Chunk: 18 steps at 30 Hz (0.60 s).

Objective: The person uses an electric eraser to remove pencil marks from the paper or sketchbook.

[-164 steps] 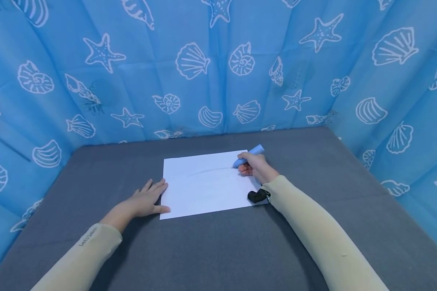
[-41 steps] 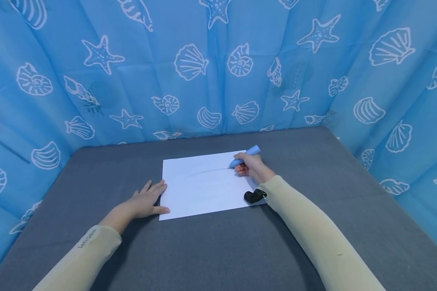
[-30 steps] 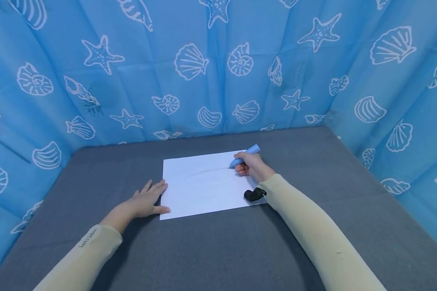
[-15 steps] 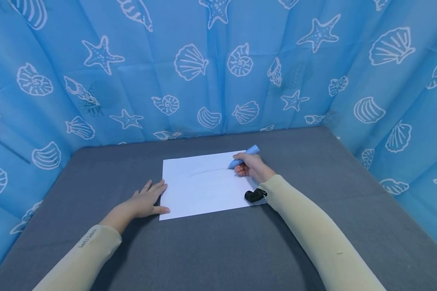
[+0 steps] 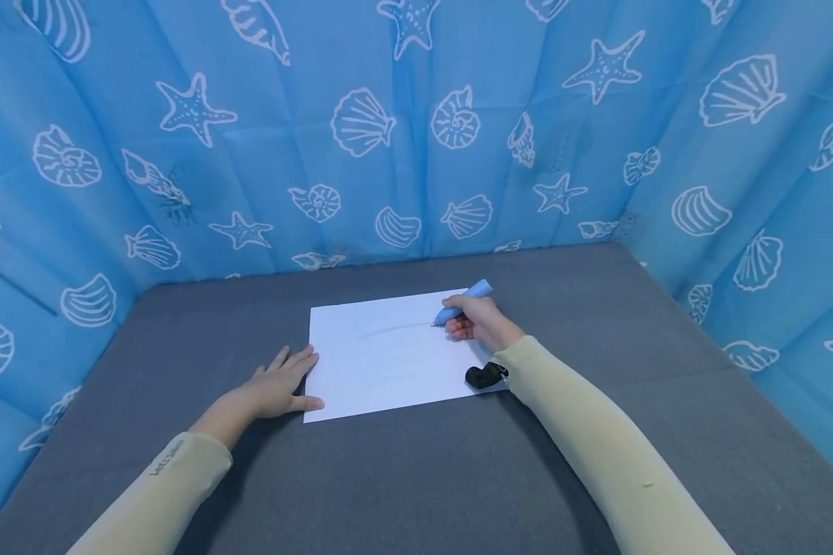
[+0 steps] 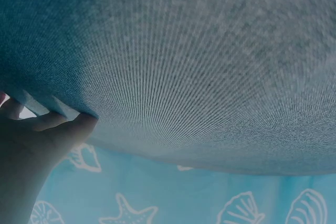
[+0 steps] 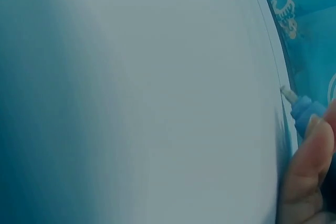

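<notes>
Our right hand [image 5: 482,321] is pinching a thick blue plastic-looking pen [image 5: 479,289], probably light and rigid, near its tip [image 7: 287,94]; our spread left hand [image 5: 274,388] is touching flimsy-looking rectangular white paper [image 5: 382,370].

Blue pen [image 5: 480,289] partly hidden by fingers [image 5: 460,301]; sleeves [image 5: 604,447] cut off below.

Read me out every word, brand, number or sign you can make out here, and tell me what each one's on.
"Let's S…", dark lettering on the left sleeve; the letters after the S are too blurred to read surely.
Blue pen: nothing readable.
White paper: a faint drawn line, no readable words or numbers.
Curtain: shell and starfish pictures, no readable text.
</notes>
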Tool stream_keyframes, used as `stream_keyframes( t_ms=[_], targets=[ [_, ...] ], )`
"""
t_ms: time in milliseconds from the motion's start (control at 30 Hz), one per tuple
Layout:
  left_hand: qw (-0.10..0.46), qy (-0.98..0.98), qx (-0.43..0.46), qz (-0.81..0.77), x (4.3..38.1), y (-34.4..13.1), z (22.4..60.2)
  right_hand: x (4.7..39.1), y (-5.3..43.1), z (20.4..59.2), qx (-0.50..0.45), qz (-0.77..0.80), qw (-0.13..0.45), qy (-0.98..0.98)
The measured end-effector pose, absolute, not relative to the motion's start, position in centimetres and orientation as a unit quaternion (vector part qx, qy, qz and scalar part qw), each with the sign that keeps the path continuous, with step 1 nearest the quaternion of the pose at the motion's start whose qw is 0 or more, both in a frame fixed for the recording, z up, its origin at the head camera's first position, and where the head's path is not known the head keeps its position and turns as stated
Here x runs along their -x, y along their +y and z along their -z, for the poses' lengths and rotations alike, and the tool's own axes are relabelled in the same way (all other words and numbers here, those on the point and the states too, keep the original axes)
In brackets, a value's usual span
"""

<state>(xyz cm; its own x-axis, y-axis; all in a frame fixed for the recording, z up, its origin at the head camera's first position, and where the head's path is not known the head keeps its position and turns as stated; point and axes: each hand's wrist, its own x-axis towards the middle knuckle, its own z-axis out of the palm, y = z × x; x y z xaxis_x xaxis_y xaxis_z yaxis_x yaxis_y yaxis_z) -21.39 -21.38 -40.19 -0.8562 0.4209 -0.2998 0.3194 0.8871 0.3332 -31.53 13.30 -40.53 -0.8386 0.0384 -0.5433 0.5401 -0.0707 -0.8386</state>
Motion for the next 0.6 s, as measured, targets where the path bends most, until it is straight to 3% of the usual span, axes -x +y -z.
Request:
stream_keyframes(
  t_ms=[600],
  targets=[
    [0.184, 0.952, -0.197, -0.144, 21.3, -21.43, 40.09, 31.46, 13.48, 40.45, -0.222, 0.694, 0.175, 0.662]
  ],
)
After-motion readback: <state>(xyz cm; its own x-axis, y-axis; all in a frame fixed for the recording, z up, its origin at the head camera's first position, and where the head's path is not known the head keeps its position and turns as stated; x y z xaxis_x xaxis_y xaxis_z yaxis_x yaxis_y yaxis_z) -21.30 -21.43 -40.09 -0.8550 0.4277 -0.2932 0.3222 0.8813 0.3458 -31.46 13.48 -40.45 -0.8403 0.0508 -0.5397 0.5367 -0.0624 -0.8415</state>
